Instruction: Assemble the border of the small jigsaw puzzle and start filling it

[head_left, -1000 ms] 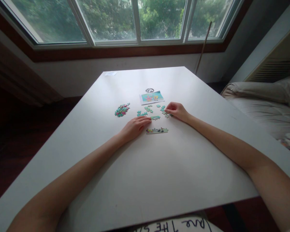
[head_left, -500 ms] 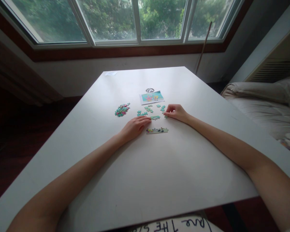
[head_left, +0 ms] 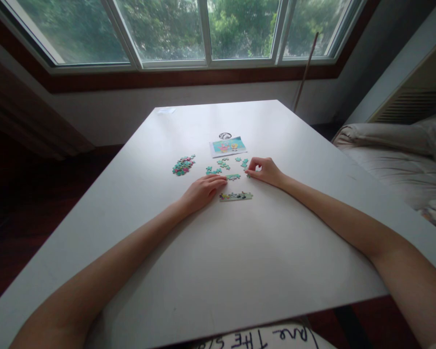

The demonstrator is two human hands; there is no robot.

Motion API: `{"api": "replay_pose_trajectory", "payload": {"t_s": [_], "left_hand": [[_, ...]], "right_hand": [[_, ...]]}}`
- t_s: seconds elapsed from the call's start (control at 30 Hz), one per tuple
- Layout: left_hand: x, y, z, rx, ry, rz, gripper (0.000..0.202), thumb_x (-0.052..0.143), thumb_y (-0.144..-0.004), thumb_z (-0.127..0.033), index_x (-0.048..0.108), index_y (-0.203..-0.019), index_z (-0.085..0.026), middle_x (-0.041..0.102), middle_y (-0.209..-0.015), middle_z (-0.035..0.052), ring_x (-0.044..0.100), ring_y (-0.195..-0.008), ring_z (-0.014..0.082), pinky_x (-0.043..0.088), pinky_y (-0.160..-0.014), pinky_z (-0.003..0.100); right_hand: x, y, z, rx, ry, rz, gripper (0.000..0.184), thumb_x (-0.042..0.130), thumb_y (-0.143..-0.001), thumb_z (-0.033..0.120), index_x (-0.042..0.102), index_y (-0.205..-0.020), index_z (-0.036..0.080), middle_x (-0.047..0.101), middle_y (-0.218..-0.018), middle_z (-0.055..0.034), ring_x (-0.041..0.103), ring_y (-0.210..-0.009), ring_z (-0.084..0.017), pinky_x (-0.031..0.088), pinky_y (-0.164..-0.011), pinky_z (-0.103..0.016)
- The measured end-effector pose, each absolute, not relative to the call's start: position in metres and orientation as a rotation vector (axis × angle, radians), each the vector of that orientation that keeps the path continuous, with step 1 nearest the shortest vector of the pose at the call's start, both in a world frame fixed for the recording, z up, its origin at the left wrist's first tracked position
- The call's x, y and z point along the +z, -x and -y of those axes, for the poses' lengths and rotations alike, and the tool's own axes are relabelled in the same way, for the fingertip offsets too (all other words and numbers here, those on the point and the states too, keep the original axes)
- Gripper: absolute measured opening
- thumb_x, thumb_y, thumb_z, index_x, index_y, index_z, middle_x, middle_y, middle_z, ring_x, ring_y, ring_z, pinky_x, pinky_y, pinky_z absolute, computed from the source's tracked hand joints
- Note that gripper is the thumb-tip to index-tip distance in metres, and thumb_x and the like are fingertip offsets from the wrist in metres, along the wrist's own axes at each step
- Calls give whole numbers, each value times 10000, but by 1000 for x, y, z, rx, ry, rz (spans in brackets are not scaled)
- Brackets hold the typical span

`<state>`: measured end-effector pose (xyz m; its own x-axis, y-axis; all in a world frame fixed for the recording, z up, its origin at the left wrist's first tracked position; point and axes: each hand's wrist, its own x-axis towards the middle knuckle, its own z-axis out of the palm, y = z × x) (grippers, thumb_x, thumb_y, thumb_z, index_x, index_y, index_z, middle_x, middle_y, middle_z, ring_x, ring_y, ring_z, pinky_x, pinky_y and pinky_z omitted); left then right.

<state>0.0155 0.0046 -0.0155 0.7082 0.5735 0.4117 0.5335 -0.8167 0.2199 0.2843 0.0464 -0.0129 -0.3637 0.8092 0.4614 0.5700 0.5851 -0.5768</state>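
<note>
My left hand (head_left: pixel 203 190) lies on the table with its fingers stretched out, the fingertips touching the left end of a short joined strip of green puzzle pieces (head_left: pixel 233 177). To the right of that strip, my right hand (head_left: pixel 264 170) pinches a small green puzzle piece (head_left: pixel 247 174) at the tabletop, partly covered by the fingers. Nearer to me lies a longer joined puzzle strip (head_left: pixel 236 196) with dark and yellow patterns. Several loose green pieces (head_left: pixel 223 163) are spread just beyond my hands.
A heap of mixed puzzle pieces (head_left: pixel 183 166) sits on the left of the white table (head_left: pixel 218 271). Beyond the loose pieces lies a picture card (head_left: pixel 228 147), with a dark oval mark (head_left: pixel 225 136) behind it. A cushioned seat (head_left: pixel 385 150) stands to the right.
My right hand has shifted very slightly, its thumb and finger still together at the small piece. My left hand and the strips stay in place.
</note>
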Motion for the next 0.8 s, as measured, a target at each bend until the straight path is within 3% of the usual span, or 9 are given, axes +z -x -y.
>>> {"api": "replay_pose_trajectory", "payload": {"t_s": [0.4, 0.57, 0.8], "left_hand": [[-16, -14, -6, 715, -2826, -908, 337, 369, -909, -162, 609, -1141, -207, 619, -1216, 43, 551, -1146, 180, 470, -981, 346], [-16, -14, -5, 715, -2836, -916, 342, 363, -904, -157, 614, -1131, -204, 624, -1209, 45, 556, -1139, 177, 473, -980, 340], [-16, -14, -5, 722, -2837, -909, 336, 370, -896, -139, 616, -1116, -200, 624, -1209, 45, 562, -1132, 182, 477, -973, 344]], "right_hand": [[-17, -283, -47, 346, 1014, 2048, 99, 588, -776, 277, 584, -744, 184, 641, -689, -9, 578, -633, -130, 472, -648, -274], [-17, -283, -45, 481, 1048, 1875, 192, 538, -836, 380, 549, -837, 188, 608, -744, -12, 596, -586, -116, 487, -577, -257], [-17, -285, -49, 616, 1022, 1776, 289, 622, -761, 454, 544, -850, 191, 594, -686, 15, 589, -583, -115, 492, -589, -265]]}}
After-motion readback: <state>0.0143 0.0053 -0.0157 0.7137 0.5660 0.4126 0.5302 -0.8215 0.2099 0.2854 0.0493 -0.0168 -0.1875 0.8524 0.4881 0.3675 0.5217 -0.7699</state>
